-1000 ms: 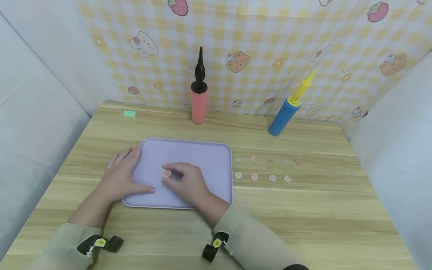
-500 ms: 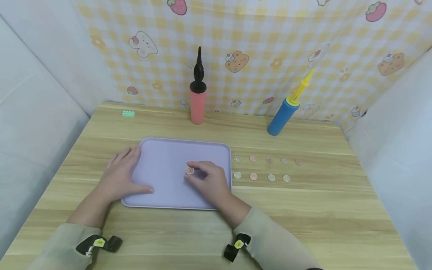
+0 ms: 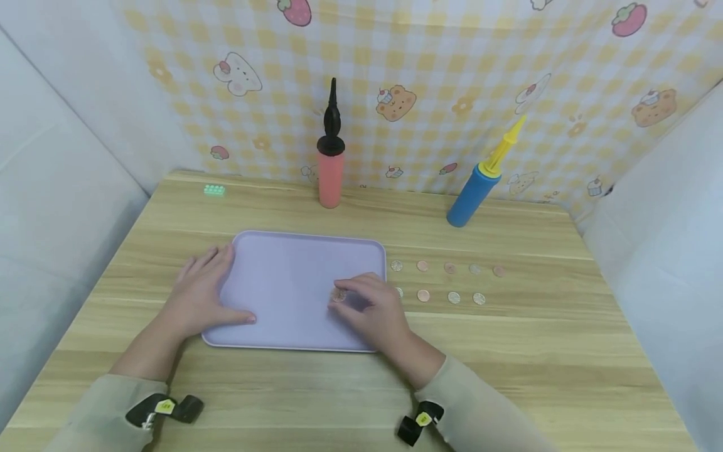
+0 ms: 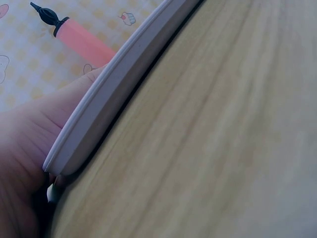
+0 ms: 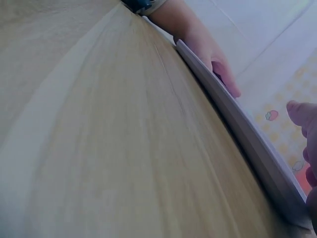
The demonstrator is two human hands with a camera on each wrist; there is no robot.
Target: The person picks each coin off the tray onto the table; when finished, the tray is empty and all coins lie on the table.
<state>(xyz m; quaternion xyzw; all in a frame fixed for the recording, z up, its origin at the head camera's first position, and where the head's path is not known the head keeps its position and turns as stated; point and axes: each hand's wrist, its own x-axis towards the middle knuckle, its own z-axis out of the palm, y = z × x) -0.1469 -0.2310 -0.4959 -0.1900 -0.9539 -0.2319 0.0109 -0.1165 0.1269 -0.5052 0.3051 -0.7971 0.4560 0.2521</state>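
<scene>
Between thumb and fingertips, my right hand (image 3: 377, 311) pinches a copper-coloured coin (image 3: 338, 295) over the right part of a lilac tray (image 3: 277, 276). My left hand (image 3: 200, 295) rests at the tray's left edge with fingers extended, its thumb lying over the front left of the tray. To the right of the tray, several coins, copper (image 3: 423, 295) and silver (image 3: 454, 297), lie in two rows on the table. The right hand partly covers the nearest silver coin of the front row. In the right wrist view the pinched coin is not visible.
Behind the tray stands a pink balloon pump (image 3: 331, 179) with a black top. A blue and yellow pump (image 3: 467, 199) leans at the back right. A mint-green toy brick (image 3: 214, 190) lies at the table's (image 3: 316, 402) back left. Patterned cloth (image 3: 361, 56) hangs behind.
My right hand has carried the coin rightward across the tray, from near the left thumb to the right part. The left hand has stayed in place.
</scene>
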